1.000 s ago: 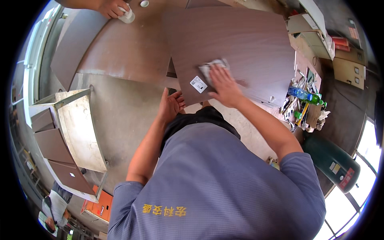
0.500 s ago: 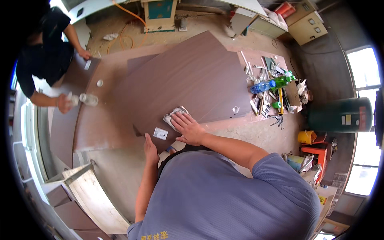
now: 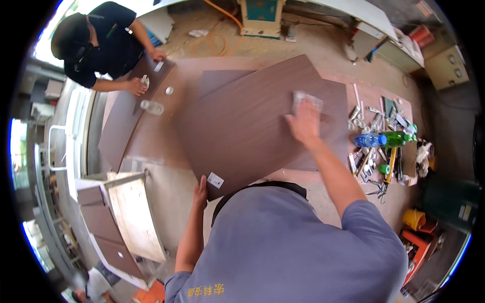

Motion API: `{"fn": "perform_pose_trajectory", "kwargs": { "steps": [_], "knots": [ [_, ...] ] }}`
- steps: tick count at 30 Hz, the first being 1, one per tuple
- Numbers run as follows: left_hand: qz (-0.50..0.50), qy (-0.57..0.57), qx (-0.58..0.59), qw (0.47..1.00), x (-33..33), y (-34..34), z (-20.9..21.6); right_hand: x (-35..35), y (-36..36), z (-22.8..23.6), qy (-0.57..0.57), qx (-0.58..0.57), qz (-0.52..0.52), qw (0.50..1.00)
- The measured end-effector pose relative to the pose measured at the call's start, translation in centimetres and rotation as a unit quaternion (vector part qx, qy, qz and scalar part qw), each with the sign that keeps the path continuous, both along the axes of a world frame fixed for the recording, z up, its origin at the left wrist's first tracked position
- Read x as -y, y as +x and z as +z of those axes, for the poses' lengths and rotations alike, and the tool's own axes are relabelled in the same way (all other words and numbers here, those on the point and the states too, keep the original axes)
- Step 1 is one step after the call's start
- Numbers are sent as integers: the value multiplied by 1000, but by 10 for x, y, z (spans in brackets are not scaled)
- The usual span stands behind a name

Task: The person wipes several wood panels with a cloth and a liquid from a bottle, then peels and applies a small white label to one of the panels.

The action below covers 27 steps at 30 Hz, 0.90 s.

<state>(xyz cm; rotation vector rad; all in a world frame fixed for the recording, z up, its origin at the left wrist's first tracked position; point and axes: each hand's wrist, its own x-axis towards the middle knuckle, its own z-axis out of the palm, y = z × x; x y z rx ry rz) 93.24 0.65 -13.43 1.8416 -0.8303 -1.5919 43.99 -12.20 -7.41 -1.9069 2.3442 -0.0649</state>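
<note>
Flat and open, the right hand (image 3: 304,123) presses a crumpled white cloth (image 3: 304,101) onto the large dark-brown wooden panel (image 3: 247,126) near its far right edge, while the left hand (image 3: 200,191) clamps the near corner.

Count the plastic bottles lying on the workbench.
3: a clear-blue bottle and a green bottle right of the right hand, one clear bottle by the co-worker. Clutter may hide more.
</note>
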Motion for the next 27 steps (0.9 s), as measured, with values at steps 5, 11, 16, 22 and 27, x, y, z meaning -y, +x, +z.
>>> {"fn": "perform_pose_trajectory", "kwargs": {
  "steps": [5,11,16,22,27],
  "knots": [
    [31,11,101,994,2,-8,-3,40,210,2,-11,134,359,924],
    [92,-28,198,975,-10,-32,-1,81,151,5,-84,132,293,943],
    [33,-31,287,957,-10,-16,-18,111,-46,1,-96,-30,55,993],
    [-52,-35,374,925,-52,-4,-44,4,-105,-18,12,-110,-10,994],
    [11,3,272,962,-74,11,6,-76,-125,-30,17,-21,-31,999]
  ]
}}
